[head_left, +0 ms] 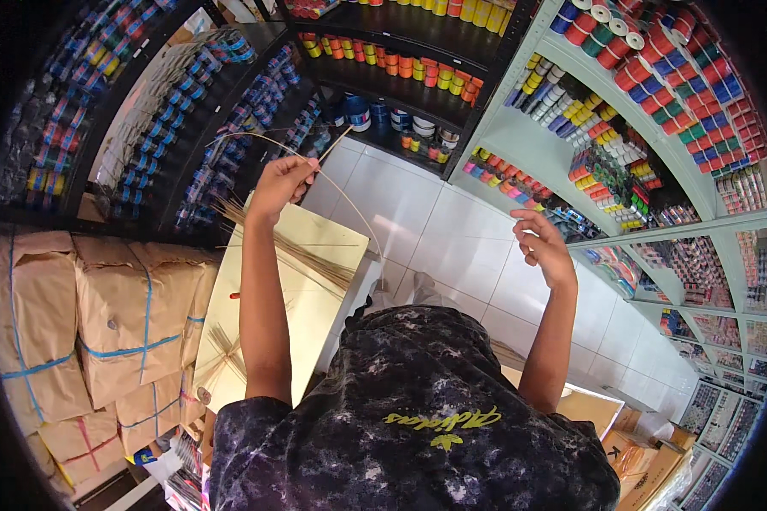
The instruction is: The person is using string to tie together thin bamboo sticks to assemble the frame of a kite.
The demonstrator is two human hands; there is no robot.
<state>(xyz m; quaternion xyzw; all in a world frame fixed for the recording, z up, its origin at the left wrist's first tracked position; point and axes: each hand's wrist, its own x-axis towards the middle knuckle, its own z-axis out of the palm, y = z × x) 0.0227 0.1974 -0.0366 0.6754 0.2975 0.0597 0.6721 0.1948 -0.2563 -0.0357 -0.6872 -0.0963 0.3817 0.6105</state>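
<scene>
My left hand (283,183) is raised over the far end of a pale yellow sheet, closed in a pinch on a thin bent strip (355,204) that looks like split bamboo or rattan. One part of the strip arcs out to both sides of the fingers, and a short straight end sticks up past them. Off to the right, my right hand (544,245) hangs in the air above the tiled floor, its fingers apart and partly bent, with nothing visible in them. A bundle of similar thin sticks (315,262) lies across the yellow sheet (294,319) beneath my left forearm.
Shorter sticks (223,356) and a small red object (234,295) lie on the sheet. Paper-wrapped parcels (128,298) tied with blue string are stacked at left. Dark shelves (400,34) and pale shelves (528,162) with colourful spools surround the white tiles (456,226). Cardboard boxes (643,460) stand lower right.
</scene>
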